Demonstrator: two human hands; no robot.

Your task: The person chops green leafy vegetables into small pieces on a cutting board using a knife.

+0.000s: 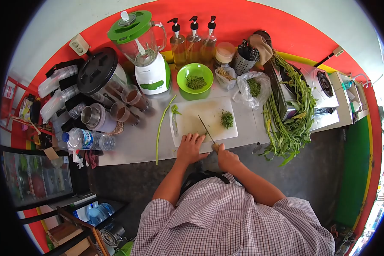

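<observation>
My right hand (228,158) is closed around the handle of a knife (207,129), whose blade points up and left over the white cutting board (187,112). My left hand (190,148) rests on the board's front edge with its fingers apart, left of the knife handle. Chopped green herbs (227,120) lie in a small pile at the board's right side. Near its upper left are a few loose green leaves (175,110). A long green stem (161,123) lies on the counter beside the board. Behind the board, a green bowl (195,92) holds more chopped greens (196,82).
A blender (151,74), pump bottles (193,45) and a utensil holder (244,63) line the back. Plastic bags (254,87) sit behind the board. Long leafy stalks (286,128) drape over the stove (324,91). Cups (134,98) and a water bottle (88,140) stand left.
</observation>
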